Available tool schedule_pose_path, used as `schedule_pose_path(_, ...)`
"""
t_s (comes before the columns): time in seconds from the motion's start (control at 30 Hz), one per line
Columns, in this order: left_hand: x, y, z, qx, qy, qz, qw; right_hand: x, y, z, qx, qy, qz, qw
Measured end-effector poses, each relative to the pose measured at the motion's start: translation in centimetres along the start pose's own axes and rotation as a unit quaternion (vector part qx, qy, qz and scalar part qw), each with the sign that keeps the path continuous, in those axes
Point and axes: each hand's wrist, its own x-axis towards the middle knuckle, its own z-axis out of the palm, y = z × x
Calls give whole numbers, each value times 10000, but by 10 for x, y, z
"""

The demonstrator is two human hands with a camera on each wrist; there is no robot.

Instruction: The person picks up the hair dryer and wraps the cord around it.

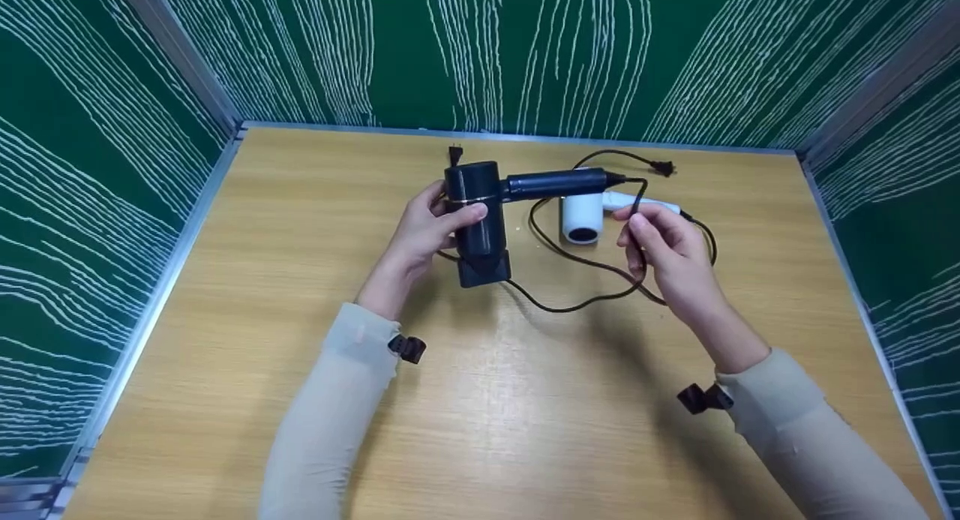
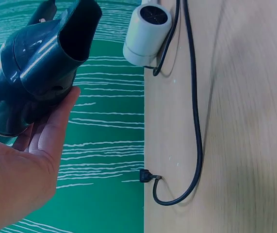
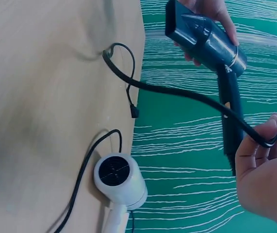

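Observation:
My left hand [image 1: 420,231] grips the barrel of a dark hair dryer [image 1: 480,216], thumb across its front. The dryer is held above the table, its handle pointing right and its flat nozzle [image 1: 484,271] toward me. Between thumb and fingers, my right hand [image 1: 675,253] pinches the dryer's black cord [image 3: 191,94] a little way from the handle's end. From there the cord loops down to the tabletop, and its plug [image 2: 145,175] lies near the back edge. Just behind my right hand, a white hair dryer [image 1: 583,218] rests on the table, its handle partly covered by my fingers.
The wooden table [image 1: 262,355] has a metal edge strip and green walls [image 1: 405,55] with white wavy lines on three sides. The white dryer's black plug [image 1: 663,168] lies at the back right. Dark wrist cameras [image 1: 407,348] sit on both sleeves.

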Motion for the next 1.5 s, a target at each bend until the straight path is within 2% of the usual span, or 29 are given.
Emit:
schedule_pose_path(0.13,0,0,4,-25,31,-16,10000,3,0,5,-250,-113,-186,9995)
schedule_pose_path(0.33,-2,3,10,-148,-19,-30,9999,5,12,11,-563,-321,-340,9973)
schedule_pose_path(0.43,-2,4,11,-213,-24,-28,9998,6,19,11,-704,-376,-192,9966)
schedule_pose_path(0.57,-3,4,11,-264,-60,-36,9996,8,27,8,-839,-459,251,9951)
schedule_pose_path(0.8,-5,2,9,-415,-402,39,9983,19,42,-4,-810,-788,957,9890)
schedule_pose_path(0.93,-7,2,6,-335,-599,-13,9976,29,48,-15,-704,-1066,989,9869)
schedule_pose_path(1.03,-8,3,3,-239,-736,-70,9970,38,49,-25,-903,-1266,929,9835)
schedule_pose_path(1.1,-9,3,1,-163,-829,-124,9963,43,46,-32,-1212,-1356,1053,9777)
schedule_pose_path(1.2,-10,5,-1,-53,-961,-216,9951,51,39,-43,-1872,-1442,1350,9623)
schedule_pose_path(1.33,-10,4,-5,31,-1155,-222,9931,64,28,-55,-2828,-1587,1143,9390)
schedule_pose_path(1.43,-9,2,-7,143,-1256,-190,9918,73,16,-55,-3488,-1511,887,9207)
schedule_pose_path(1.5,-9,1,-8,255,-1236,-205,9918,77,7,-51,-3708,-1441,890,9131)
